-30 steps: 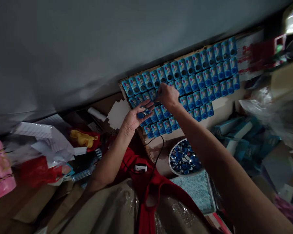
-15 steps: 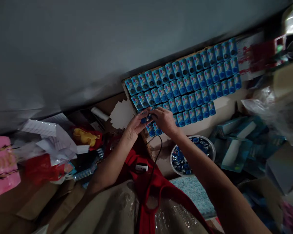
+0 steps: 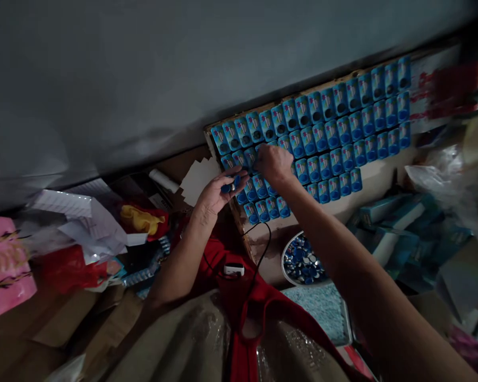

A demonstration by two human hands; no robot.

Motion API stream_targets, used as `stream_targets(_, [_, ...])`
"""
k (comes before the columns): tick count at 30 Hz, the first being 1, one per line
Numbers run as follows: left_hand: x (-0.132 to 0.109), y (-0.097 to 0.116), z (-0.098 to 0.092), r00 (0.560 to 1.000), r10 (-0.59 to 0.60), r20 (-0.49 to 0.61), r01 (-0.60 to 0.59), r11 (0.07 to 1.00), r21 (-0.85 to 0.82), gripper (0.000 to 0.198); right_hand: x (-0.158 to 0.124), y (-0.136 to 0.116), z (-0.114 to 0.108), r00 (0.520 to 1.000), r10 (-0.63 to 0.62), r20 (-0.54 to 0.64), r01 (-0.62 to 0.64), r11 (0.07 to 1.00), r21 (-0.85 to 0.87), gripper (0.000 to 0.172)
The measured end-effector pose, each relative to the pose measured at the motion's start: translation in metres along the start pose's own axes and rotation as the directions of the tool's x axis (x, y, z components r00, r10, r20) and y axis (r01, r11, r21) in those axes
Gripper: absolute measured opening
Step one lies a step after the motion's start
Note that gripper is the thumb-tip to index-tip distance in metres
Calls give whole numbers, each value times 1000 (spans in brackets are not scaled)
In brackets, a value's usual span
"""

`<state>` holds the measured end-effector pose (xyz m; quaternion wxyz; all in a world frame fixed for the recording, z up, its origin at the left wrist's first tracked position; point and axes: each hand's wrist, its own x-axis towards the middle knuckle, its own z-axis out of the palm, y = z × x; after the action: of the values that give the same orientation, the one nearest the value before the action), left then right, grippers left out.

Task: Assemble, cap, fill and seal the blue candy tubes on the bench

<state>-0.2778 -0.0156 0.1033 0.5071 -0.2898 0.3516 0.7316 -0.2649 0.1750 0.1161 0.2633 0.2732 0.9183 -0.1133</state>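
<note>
Your left hand (image 3: pixel 217 192) is turned palm up, fingers loosely curled, and carries a few small blue discs (image 3: pixel 226 188) with a silvery glint among them. Your right hand (image 3: pixel 274 160) is palm down with its fingers drawn together, just beyond the left fingertips; its fingertips are obscured, so I cannot tell whether you grip anything there.

Beneath and beyond your right hand lie the blue blister cards (image 3: pixel 332 132), set out in four slanting rows on a pale work surface (image 3: pixel 376 178). Cards in the farthest row bear a dark round spot near the lower end; most in the nearer rows show a blue one.

Nearer your body, left of your right forearm and partly hidden by it, is a round bowl (image 3: pixel 283 265) of blue and silver discs. Just below the bowl is a tray (image 3: pixel 347 323) of pale blue flakes. A small white device (image 3: pixel 234 270) lies on your red garment (image 3: pixel 245 361), with a black cable (image 3: pixel 268 239) beside it.

Farther left, you have a white roll (image 3: pixel 164 181) near a notched white sheet (image 3: pixel 199 180).
</note>
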Motion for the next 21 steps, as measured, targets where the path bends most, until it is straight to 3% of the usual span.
stream_targets(3, [4, 1, -1, 1000, -13, 13, 13, 1000, 15, 40, 2, 4, -3, 1000, -14, -19, 14, 1000, 19, 21])
stream_targets(6, [4, -1, -3, 1000, -14, 18, 13, 1000, 26, 37, -17, 8, 3, 980, -148, -131, 161, 982, 100, 21])
stream_targets(10, [2, -10, -8, 998, -11, 57, 8, 998, 55, 26, -57, 10, 25, 881, -383, -278, 458, 838, 298, 24])
stream_targets(12, [0, -14, -8, 999, -10, 39, 7, 998, 69, 21, -71, 10, 36, 842, -435, -320, 534, 758, 375, 20])
stream_targets(14, [-3, -18, -7, 1000, -14, 21, 12, 998, 63, 18, -78, 9, 42, 847, -414, -332, 528, 726, 441, 13])
stream_targets(17, [-6, -18, -8, 1000, 2, 25, -2, 999, 35, 19, -72, 7, 42, 913, -288, -289, 404, 737, 541, 10])
stream_targets(21, [-12, -8, -18, 1000, 4, 2, -4, 1000, 30, 26, -49, 1, 33, 961, -151, -234, 247, 850, 466, 18])
